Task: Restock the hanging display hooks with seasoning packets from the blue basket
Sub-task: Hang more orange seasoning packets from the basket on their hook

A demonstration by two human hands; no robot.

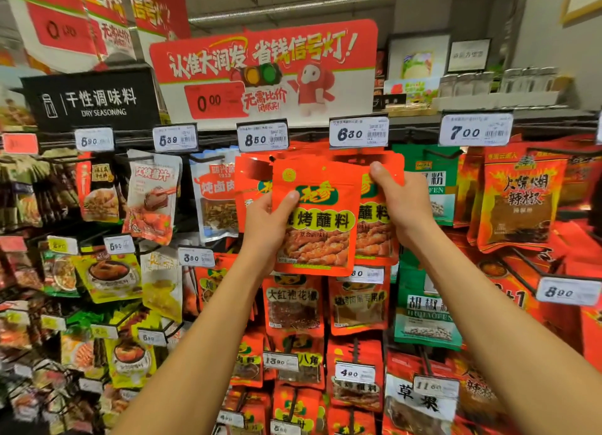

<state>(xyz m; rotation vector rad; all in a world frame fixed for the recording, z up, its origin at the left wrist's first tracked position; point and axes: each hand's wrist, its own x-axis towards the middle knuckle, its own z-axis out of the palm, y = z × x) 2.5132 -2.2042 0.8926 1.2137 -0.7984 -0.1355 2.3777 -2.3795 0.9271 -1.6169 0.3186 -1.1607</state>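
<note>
Both hands are raised to the top row of a dry-seasoning rack, clamped on one red seasoning packet (314, 219) held upright and face-on — its long axis vertical, its hang hole at the top edge. Left hand (265, 227) grips the packet's lower left side, thumb across the front near the green logo; right hand (402, 203) pinches the upper right corner, thumb tip on the red header. The two hands sit on opposite sides of the packet, apart from one another.

Directly behind and partly covered by it hang matching red packets (378, 229), filling the peg under the 6.80 price tag (358, 132). That peg's hook (358, 157) lies just above and slightly right of the held packet's top edge, which makes the right hand the nearer one to it. By the look of things, the coming move turns on lining the hang hole up with the hook's tip and sliding the packet back along it; whether the hole has already caught the hook cannot be told, since the header blends into the red behind.

Around this peg hang a blue-and-white packet (216, 203) to the left and green pepper packets (436, 187) to the right — with a red promotional sign (264, 66) overhead. No blue basket is in view.
</note>
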